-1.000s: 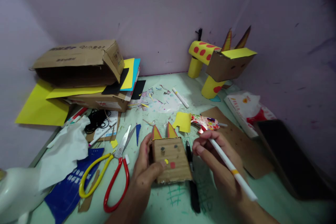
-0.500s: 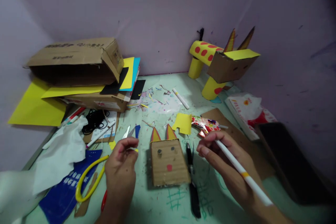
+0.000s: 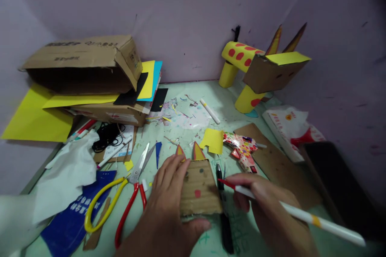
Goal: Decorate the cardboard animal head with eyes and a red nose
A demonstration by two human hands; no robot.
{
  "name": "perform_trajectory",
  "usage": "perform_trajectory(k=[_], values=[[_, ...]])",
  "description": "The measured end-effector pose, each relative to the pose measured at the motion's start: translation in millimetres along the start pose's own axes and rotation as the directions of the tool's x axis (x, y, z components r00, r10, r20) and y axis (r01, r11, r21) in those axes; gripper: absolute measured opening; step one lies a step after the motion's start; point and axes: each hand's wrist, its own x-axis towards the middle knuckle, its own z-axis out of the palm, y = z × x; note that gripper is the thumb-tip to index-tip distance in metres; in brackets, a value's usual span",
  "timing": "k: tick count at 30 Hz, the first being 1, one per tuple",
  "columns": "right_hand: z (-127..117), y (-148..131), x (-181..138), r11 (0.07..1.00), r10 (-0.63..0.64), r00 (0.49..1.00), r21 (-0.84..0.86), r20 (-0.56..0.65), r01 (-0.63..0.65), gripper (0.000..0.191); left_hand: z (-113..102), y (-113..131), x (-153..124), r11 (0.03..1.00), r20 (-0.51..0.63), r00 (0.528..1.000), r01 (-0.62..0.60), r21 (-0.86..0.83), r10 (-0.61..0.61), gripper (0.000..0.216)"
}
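A small cardboard animal face point(image 3: 201, 189) with two pointed yellow-and-red ears, dark eyes and a red dot lies on the green table. My left hand point(image 3: 167, 209) rests on its left side, fingers stretched across the cardboard and thumb curled under its lower edge. My right hand point(image 3: 271, 213) grips a white marker point(image 3: 289, 210) with a red tip; the tip points left at the face's right edge. A black pen point(image 3: 223, 204) lies just right of the face, below the marker tip.
Yellow-and-red handled scissors point(image 3: 123, 196) lie left of the face. Stacked cardboard boxes point(image 3: 87, 76) with coloured paper stand at back left, a yellow spotted cardboard animal point(image 3: 259, 70) at back right. A white marker point(image 3: 210, 111), yellow paper scrap point(image 3: 212, 140), candy wrapper point(image 3: 241, 146), tissue point(image 3: 72, 172) and cardboard sheet point(image 3: 277, 164) surround them.
My left hand left the face, pinched near the scissors, then came back and now lies flat on the cardboard. My right hand lowered and turned the marker so its tip nears the face.
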Motion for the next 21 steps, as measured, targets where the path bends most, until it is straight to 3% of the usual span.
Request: perform_trajectory(k=[3,7,12,16,21], values=[[5,3,-2,0.996,0.012,1.0,-0.087,0.002,-0.012,0.023,11,-1,-2,0.993,-0.075,0.995,-0.062,0.1,0.069,0.088],[8,-1,-2,0.967,-0.116,0.989,-0.218,0.095,0.134,0.006,14,1,-7,0.988,-0.04,0.995,-0.081,0.132,0.087,0.092],[15,3,-13,0.969,-0.127,0.991,-0.219,-0.049,0.113,0.015,14,4,-8,0.976,-0.052,0.992,-0.106,0.191,0.118,0.09],[20,14,-19,0.947,-0.241,0.97,-0.225,-0.02,0.231,0.022,15,4,-8,0.942,-0.056,0.974,-0.196,0.271,0.219,0.088],[17,23,-16,0.899,-0.338,0.941,-0.283,0.034,0.333,0.02,16,5,-9,0.927,-0.073,0.967,-0.21,0.31,0.243,0.089]])
